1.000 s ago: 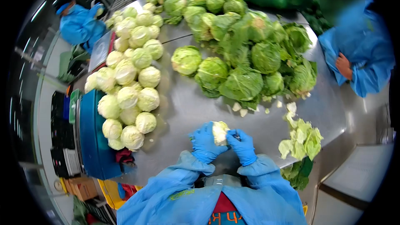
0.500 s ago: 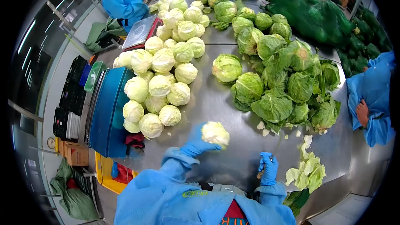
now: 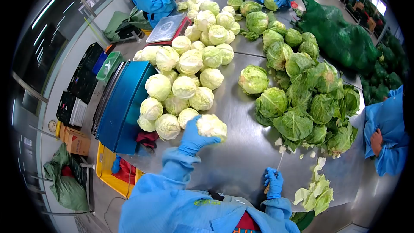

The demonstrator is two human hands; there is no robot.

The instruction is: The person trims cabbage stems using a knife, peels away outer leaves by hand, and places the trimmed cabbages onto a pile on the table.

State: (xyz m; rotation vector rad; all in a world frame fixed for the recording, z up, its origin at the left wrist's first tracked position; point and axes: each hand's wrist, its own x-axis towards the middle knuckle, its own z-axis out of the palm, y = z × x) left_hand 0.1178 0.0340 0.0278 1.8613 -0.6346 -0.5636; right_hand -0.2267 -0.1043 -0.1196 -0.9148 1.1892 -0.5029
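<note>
My left hand (image 3: pixel 194 137), in a blue glove, grips a pale trimmed cabbage (image 3: pixel 211 128) from its left side, at the near edge of the pile of trimmed cabbages (image 3: pixel 184 87). Wrapped round the handle of a knife (image 3: pixel 280 160) is my gloved right hand (image 3: pixel 273 183), low over the steel table. The thin blade points away from me, toward small white scraps. Right of this hand lie loose cabbage leaves (image 3: pixel 317 192). Beyond them sits a heap of green untrimmed cabbages (image 3: pixel 297 123).
A blue bin (image 3: pixel 123 108) and a yellow crate (image 3: pixel 110 172) stand along the left side. A scale (image 3: pixel 166 29) is at the far left. Two people in blue work at the far end, and another person's sleeve (image 3: pixel 384 125) is at right. A green net sack (image 3: pixel 338 36) lies far right.
My left hand has carried the trimmed cabbage away from me, up to the pile. The knife's blade now shows in my right hand. The whole view has shifted and tilted up.
</note>
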